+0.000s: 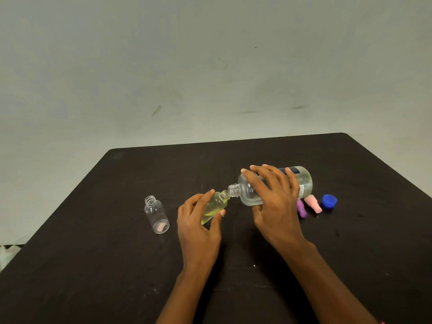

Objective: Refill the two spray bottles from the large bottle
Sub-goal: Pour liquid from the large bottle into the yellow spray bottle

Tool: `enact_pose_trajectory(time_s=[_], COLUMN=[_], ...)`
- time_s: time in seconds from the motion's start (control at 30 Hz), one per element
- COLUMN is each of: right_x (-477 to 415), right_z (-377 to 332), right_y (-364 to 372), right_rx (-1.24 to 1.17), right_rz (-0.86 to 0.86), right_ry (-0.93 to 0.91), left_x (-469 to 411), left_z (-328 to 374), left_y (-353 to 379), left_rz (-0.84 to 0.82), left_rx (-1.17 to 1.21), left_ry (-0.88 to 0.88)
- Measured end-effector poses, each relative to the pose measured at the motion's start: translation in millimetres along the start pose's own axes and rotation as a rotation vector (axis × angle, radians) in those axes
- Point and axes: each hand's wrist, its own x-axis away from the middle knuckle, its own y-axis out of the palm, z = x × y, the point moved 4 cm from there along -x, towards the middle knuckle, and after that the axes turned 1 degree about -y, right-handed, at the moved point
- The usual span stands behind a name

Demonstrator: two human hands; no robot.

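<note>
My right hand [271,197] grips the large clear bottle [304,181], which is tipped on its side with its open neck pointing left. Its mouth meets the mouth of a small spray bottle [216,204] that my left hand [198,220] holds tilted, between thumb and fingers. That small bottle holds yellowish liquid. A second small clear bottle [156,213] stands uncapped and looks empty, to the left of my left hand.
Right of the large bottle, a purple spray cap [302,211], a pink spray cap [313,203] and a blue cap [329,201] lie on the black table [350,242]. A grey wall stands behind the table's far edge.
</note>
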Motion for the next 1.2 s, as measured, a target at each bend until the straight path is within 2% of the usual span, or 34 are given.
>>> enact_pose_trajectory(time_s=[1.2], right_x=[-0.9], right_z=[-2.1], right_y=[-1.5], right_rx=[0.004], right_rz=[-0.012], right_ry=[0.011], left_x=[-0.4], left_z=[0.3], left_y=[-0.4], left_rz=[-0.002], left_rx=[0.0], left_ry=[-0.005])
